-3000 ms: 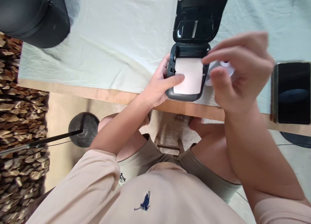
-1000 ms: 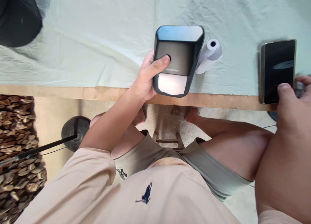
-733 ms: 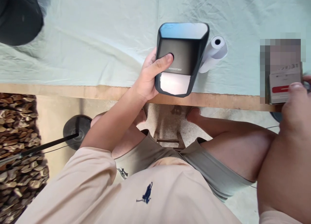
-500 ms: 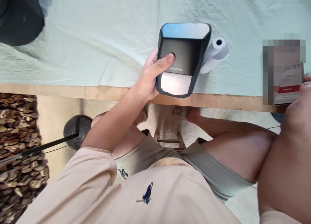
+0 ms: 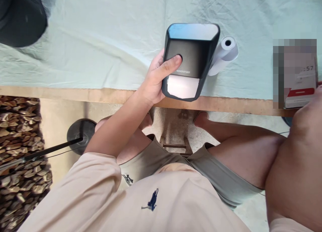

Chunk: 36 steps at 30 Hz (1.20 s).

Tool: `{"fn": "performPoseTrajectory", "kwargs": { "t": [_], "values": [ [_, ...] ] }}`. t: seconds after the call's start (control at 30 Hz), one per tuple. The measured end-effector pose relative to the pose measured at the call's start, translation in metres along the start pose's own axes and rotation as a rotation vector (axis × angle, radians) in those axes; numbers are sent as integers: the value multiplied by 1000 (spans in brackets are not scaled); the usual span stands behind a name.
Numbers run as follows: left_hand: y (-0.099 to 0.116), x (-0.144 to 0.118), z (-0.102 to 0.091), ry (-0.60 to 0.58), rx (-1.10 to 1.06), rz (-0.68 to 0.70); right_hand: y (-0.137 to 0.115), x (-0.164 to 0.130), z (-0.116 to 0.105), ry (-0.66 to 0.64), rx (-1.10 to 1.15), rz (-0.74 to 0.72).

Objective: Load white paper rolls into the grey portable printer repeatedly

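Note:
My left hand (image 5: 161,77) is closed round a black label printer (image 5: 187,60), held above the table's front edge. The thumb lies at a round recess in its lid, above the printed brand name. A white label (image 5: 182,87) shows at its lower end. Just right of the printer, and partly behind it, is a white paper roll (image 5: 227,47) with a dark core and a loose end. At the right edge my right hand (image 5: 317,94) grips a phone (image 5: 300,99) with a lit screen; most of the screen is blurred out, and part of this hand is outside the picture.
A pale green cloth (image 5: 100,40) covers the table, whose wooden edge (image 5: 113,92) runs across in front of me. A black container (image 5: 22,20) stands at the far left. Below are a stand with a round base (image 5: 75,133), stacked firewood (image 5: 20,134) and a wooden stool rung (image 5: 173,145).
Almost nothing differs. The whole view has shifted very slightly, and both hands keep their hold on the label printer and the phone.

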<state>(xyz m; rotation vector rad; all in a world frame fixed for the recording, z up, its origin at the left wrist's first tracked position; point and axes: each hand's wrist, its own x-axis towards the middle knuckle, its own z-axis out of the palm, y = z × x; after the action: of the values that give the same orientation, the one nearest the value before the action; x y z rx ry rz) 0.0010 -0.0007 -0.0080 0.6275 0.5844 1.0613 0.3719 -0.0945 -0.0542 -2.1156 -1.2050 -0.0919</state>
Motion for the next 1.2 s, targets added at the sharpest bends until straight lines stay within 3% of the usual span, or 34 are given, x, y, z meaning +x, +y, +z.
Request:
{"fn": "performPoseTrajectory", "kwargs": {
  "t": [0.13,0.37,0.57,0.97,1.2],
  "values": [
    [0,0,-1,41,-22,-43,-22,-3,-5,-76,-49,-61],
    [0,0,-2,133,-99,-117,-46,2,-2,-110,-204,157],
    [1,-1,0,97,-34,-88,-49,2,-1,-141,-231,172],
    [-2,-1,-2,243,-154,-156,-50,1,-2,-148,-247,179],
    [-1,-1,-2,183,-84,-137,-53,4,3,-109,-276,174]
  ]
}}
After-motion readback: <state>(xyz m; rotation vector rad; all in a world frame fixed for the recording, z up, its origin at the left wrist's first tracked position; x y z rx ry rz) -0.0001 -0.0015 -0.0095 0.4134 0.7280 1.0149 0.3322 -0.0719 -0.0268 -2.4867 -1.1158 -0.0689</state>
